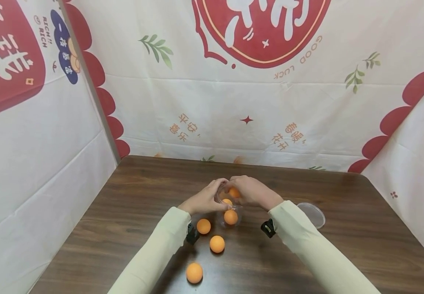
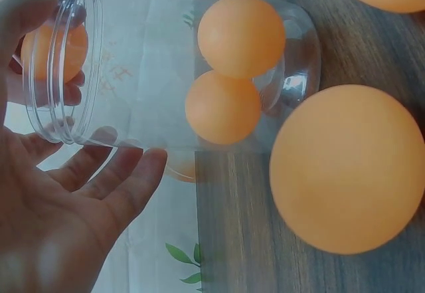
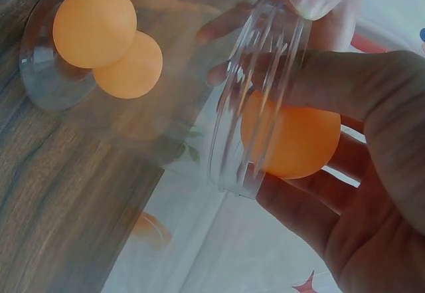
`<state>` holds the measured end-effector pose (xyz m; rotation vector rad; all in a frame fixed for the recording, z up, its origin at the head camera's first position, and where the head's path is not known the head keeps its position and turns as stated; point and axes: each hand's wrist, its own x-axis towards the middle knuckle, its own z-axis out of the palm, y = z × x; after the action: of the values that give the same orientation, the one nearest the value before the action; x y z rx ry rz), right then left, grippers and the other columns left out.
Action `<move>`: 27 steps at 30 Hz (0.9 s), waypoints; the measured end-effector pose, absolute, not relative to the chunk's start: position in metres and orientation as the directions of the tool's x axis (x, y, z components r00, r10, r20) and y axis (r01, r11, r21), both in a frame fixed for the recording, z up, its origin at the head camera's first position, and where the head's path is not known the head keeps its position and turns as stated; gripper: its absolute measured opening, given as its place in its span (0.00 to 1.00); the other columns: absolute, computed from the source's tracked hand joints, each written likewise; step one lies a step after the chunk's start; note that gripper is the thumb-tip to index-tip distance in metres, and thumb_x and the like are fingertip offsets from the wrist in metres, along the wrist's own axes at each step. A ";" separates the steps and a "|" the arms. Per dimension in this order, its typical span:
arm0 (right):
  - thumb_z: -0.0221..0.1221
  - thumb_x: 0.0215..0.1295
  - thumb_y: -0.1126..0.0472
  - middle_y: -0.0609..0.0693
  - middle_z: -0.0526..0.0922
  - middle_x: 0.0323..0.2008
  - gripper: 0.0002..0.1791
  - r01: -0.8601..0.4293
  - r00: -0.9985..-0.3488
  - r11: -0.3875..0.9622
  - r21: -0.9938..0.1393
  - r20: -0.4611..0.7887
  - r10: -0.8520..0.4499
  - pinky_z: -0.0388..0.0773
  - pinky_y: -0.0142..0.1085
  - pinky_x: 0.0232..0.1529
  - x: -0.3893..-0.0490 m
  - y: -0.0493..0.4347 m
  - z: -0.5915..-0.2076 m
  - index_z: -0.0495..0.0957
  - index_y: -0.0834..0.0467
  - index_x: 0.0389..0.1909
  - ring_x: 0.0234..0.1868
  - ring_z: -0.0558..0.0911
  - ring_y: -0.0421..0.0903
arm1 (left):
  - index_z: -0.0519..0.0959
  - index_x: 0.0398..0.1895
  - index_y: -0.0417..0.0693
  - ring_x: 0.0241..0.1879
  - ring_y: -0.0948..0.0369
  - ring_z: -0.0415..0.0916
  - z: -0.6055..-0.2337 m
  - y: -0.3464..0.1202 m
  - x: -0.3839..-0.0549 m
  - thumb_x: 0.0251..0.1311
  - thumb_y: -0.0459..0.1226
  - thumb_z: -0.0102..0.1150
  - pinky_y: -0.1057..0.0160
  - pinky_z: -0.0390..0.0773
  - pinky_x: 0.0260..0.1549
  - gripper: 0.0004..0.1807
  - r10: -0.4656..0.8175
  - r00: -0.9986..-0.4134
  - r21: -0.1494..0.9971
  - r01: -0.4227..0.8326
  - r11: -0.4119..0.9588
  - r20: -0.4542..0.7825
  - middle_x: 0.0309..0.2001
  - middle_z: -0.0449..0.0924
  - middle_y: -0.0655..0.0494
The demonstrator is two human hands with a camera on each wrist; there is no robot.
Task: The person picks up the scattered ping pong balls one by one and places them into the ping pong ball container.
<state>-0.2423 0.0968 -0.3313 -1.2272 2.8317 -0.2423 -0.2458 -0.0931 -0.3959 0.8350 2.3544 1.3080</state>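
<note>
A clear plastic jar with a threaded neck stands on the table, two orange table tennis balls near its base. My left hand grips the jar around its neck, thumb on one side and fingers on the other. At the mouth, my right hand pinches another orange table tennis ball between thumb and fingers. In the right wrist view, that ball overlaps the threaded rim, partly hidden by the thumb.
Three loose orange balls lie on the brown wooden table: one ball beside the left wrist, a second ball nearer, and a third ball nearest. A clear round lid lies right of the jar, beside the right sleeve. Printed cloth hangs behind.
</note>
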 end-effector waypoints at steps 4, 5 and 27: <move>0.67 0.51 0.69 0.50 0.81 0.39 0.15 -0.723 -0.683 0.675 -0.144 0.008 -0.730 0.79 0.43 0.41 -0.245 0.095 -0.332 0.83 0.56 0.42 0.38 0.80 0.46 | 0.50 0.72 0.51 0.42 0.64 0.76 -0.396 -0.093 -0.246 0.60 0.44 0.61 0.69 0.76 0.44 0.41 0.631 -0.776 0.844 0.345 0.410 0.010 0.65 0.56 0.49; 0.67 0.51 0.69 0.50 0.81 0.39 0.15 -0.719 -0.688 0.681 -0.143 0.000 -0.726 0.79 0.43 0.41 -0.245 0.094 -0.332 0.83 0.56 0.42 0.38 0.80 0.46 | 0.50 0.72 0.51 0.42 0.64 0.76 -0.396 -0.094 -0.246 0.60 0.44 0.61 0.69 0.76 0.44 0.41 0.631 -0.776 0.844 0.344 0.411 0.009 0.65 0.56 0.49; 0.70 0.51 0.61 0.50 0.79 0.43 0.25 -0.671 -0.731 0.732 -0.118 -0.056 -0.680 0.78 0.43 0.41 -0.246 0.094 -0.332 0.78 0.56 0.53 0.38 0.78 0.46 | 0.47 0.74 0.50 0.41 0.64 0.77 -0.396 -0.094 -0.247 0.59 0.43 0.62 0.68 0.77 0.44 0.44 0.629 -0.777 0.843 0.336 0.420 -0.003 0.65 0.56 0.48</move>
<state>-0.2457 0.0935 -0.3317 -1.1081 2.8338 -0.1370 -0.2472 -0.0940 -0.3962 0.8334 2.3597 1.2921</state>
